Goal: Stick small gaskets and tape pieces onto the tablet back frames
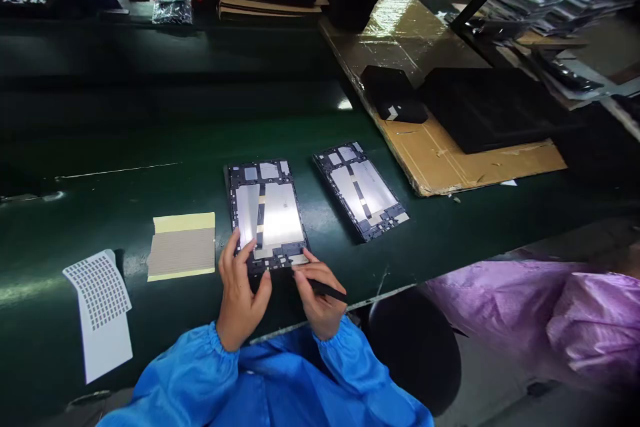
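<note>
A dark tablet frame (267, 210) with silver panels lies face up on the green belt (125, 147) right in front of me. My left hand (241, 293) rests on its near left corner, fingers curled and pressing on the edge. My right hand (317, 297) is closed round a thin black tool (327, 290), its tip at the frame's near right corner. A second, similar tablet frame (361, 188) lies slanted to the right, untouched. Both my sleeves are blue.
Left of the frame lie a tan sheet pad (183, 247) and a white sticker sheet (103, 307). Cardboard (450, 153) with black foam blocks (480, 107) covers the right side. A person in a purple garment (540, 320) sits at right. Packets and boxes line the far edge.
</note>
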`<state>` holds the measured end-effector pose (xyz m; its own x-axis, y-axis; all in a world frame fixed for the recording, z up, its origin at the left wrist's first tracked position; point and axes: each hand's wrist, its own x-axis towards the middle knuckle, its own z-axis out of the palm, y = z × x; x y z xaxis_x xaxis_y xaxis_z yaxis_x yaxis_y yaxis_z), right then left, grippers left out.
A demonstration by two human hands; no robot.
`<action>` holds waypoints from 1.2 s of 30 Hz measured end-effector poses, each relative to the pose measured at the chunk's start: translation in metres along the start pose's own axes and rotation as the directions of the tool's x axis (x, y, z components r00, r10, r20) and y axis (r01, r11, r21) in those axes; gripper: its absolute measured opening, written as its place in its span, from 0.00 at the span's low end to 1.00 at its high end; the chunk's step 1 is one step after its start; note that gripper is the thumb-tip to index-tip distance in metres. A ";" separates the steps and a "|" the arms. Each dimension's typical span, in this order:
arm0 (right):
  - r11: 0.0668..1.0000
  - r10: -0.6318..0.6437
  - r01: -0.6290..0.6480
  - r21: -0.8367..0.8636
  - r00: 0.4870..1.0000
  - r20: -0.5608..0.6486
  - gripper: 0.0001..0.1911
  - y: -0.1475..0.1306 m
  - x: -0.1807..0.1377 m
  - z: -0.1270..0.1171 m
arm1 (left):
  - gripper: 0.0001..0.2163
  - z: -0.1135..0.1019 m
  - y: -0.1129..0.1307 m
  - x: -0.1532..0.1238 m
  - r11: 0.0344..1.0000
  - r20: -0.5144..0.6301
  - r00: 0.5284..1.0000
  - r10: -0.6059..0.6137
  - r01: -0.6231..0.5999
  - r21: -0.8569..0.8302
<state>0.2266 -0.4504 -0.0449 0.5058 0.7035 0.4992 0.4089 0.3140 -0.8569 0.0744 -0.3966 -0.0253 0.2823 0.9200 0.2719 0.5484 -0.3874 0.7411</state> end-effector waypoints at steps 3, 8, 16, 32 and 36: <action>0.983 0.144 -0.154 -0.102 0.985 -0.096 0.13 0.007 0.016 -0.021 | 0.27 -0.010 -0.003 -0.012 0.957 -0.002 0.965 -0.260 0.258 -0.134; 0.873 0.426 -0.277 -0.401 0.835 0.349 0.17 0.014 0.056 -0.046 | 0.34 -0.017 -0.012 -0.017 0.799 0.133 0.866 -0.483 0.497 -0.337; 0.746 0.551 -0.654 -0.130 0.495 0.672 0.10 0.014 0.112 0.098 | 0.34 -0.065 -0.045 0.227 0.942 0.000 0.971 -0.240 0.233 0.240; 0.868 0.060 0.004 -0.496 0.992 0.113 0.05 0.087 0.225 -0.089 | 0.32 -0.026 -0.033 0.245 0.986 0.330 0.943 -0.044 -0.012 0.165; 0.856 0.078 0.036 -0.517 0.977 0.197 0.07 0.108 0.212 -0.159 | 0.33 0.031 0.002 0.114 0.927 0.465 0.884 0.059 0.125 -0.354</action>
<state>0.4987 -0.3693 -0.0111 0.3765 0.8378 0.3953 0.7602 -0.0356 -0.6487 0.1323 -0.2946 -0.0123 0.6474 0.7622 -0.0014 0.2645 -0.2230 0.9382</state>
